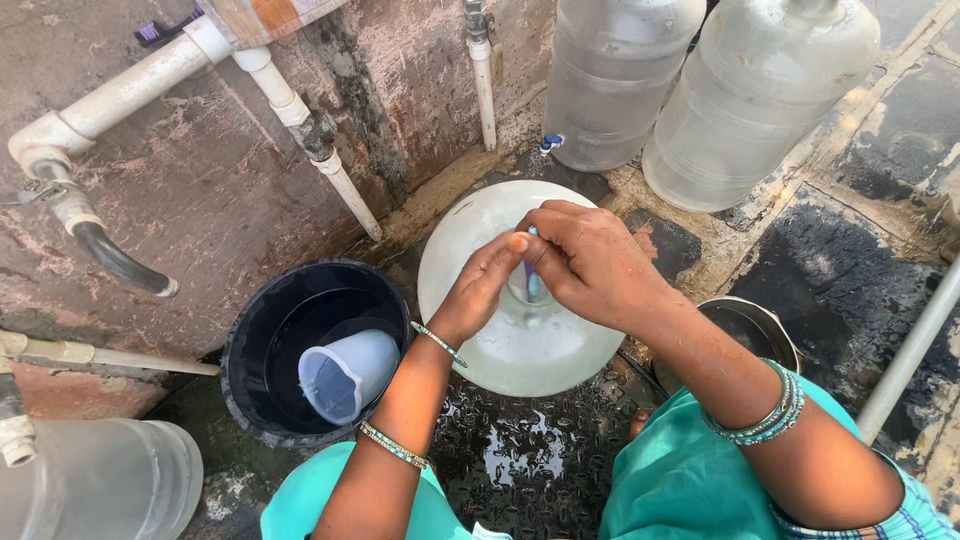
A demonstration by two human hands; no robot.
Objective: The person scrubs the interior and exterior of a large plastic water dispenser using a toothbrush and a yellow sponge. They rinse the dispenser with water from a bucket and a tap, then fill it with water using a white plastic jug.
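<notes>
A large clear water jug [510, 340] stands upright on the wet floor between my knees, its neck pointing up at me. My left hand [478, 290] rests on the jug's mouth with the fingers curled over the rim. My right hand [590, 262] is closed on a thin blue-handled brush [531, 275], which pokes down into the neck. Bangles circle both wrists.
A black bucket [250, 335] with water and a pale blue mug [345, 375] stands to the left. Two more clear jugs [610, 70] [760, 95] stand at the back, another jug [95, 480] at lower left. White pipes [300, 120] run along the wall; a steel pot [760, 330] sits at right.
</notes>
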